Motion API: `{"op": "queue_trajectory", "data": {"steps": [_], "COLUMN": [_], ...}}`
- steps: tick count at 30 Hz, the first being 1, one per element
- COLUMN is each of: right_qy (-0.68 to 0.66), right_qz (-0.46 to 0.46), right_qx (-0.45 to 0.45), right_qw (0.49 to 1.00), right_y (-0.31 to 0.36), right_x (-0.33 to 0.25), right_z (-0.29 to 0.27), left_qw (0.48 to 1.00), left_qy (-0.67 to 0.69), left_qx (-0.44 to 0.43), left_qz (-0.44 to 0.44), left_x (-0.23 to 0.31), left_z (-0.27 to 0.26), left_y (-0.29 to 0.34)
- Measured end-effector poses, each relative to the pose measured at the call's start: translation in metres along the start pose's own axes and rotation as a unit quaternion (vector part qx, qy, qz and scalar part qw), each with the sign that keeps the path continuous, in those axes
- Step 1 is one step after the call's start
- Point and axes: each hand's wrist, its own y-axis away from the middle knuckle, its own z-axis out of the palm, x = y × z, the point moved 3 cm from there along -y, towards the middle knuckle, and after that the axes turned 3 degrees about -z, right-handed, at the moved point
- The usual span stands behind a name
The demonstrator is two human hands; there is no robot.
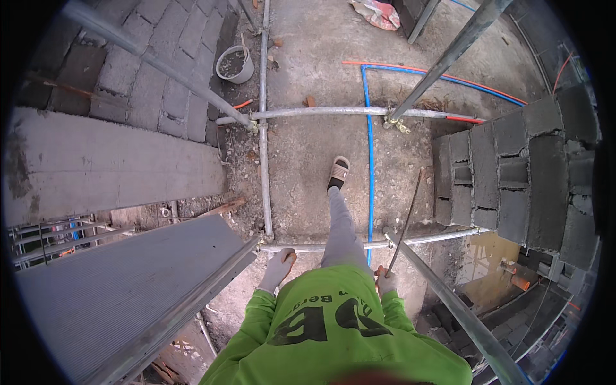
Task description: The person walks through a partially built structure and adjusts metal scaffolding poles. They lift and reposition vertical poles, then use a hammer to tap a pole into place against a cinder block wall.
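Observation:
My right hand is closed round the lower end of a thin brown metal rod, which slants forward and slightly right over the floor. On the other side, my left hand hangs by the grey scaffold pipe that crosses in front of my body. Its fingers are curled in, and I see nothing in them; a pale glove or sleeve covers most of it. One foot in a beige slide sandal is stretched forward on the concrete, past that pipe.
A blue pipe runs along the floor beside my foot. Scaffold crossbars span ahead and to the left. Block walls stand at both sides. A bucket sits far left; a grey ribbed panel is near left.

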Motion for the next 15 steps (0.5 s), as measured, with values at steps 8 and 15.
{"op": "queue_trajectory", "data": {"steps": [8, 15], "right_qy": [-0.035, -0.168], "right_qz": [-0.037, -0.313], "right_qx": [-0.084, -0.184], "right_qw": [0.995, 0.917], "right_y": [-0.148, -0.284], "right_x": [-0.285, -0.590], "right_z": [0.068, 0.135], "left_qw": [0.986, 0.944], "left_qy": [0.113, 0.240], "left_qx": [0.065, 0.221], "left_qz": [-0.100, -0.051], "left_x": [0.099, 0.067], "left_z": [-0.094, -0.138], "left_y": [-0.161, -0.261]}}
